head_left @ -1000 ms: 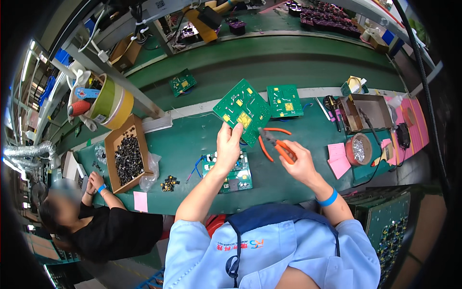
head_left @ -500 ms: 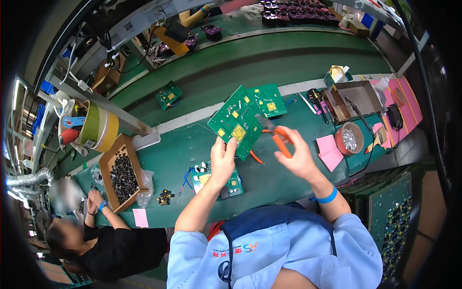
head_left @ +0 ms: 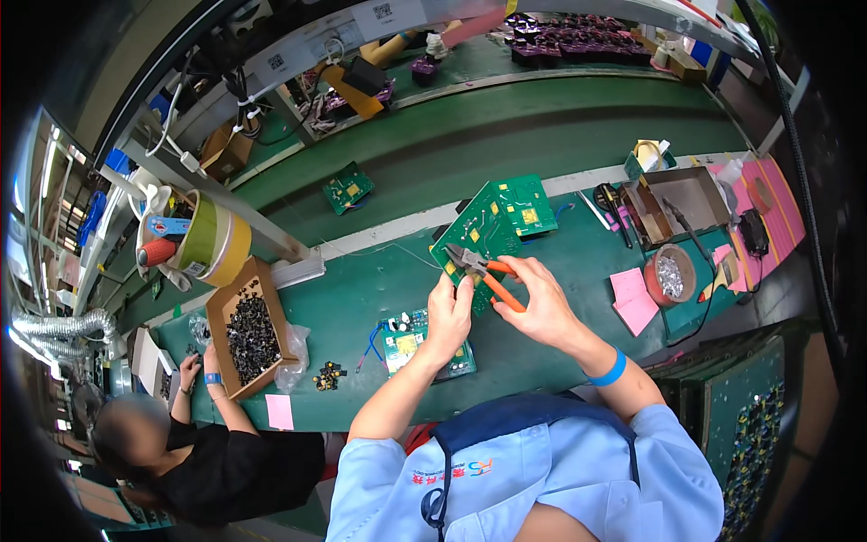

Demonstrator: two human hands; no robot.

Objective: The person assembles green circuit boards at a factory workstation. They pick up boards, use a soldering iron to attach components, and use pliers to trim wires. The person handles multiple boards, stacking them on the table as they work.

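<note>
My left hand (head_left: 450,316) grips the lower left edge of a green circuit board (head_left: 485,221), tilted above the bench with its soldered side up. In my right hand (head_left: 549,309) is a pair of orange-handled cutting pliers (head_left: 497,282), fingers wrapped round the handles. The plier jaws lie over the board's left part, just above my left fingers; whether they touch it I cannot tell. Behind the held board another green board (head_left: 528,208) is partly covered. Nearer me, beside my left forearm, a third board (head_left: 424,336) rests on the bench with blue wires.
A cardboard box (head_left: 217,309) of black parts and a small pile of parts (head_left: 330,376) are at left. Pink paper (head_left: 634,303), a round tub (head_left: 669,274) of shiny bits and a divided tray (head_left: 695,194) stand right. A co-worker's hands (head_left: 200,366) are far left.
The plier jaws have moved left across the board toward my left fingers, my right hand following. The whole view has shifted slightly. The co-worker's hands have moved apart.
</note>
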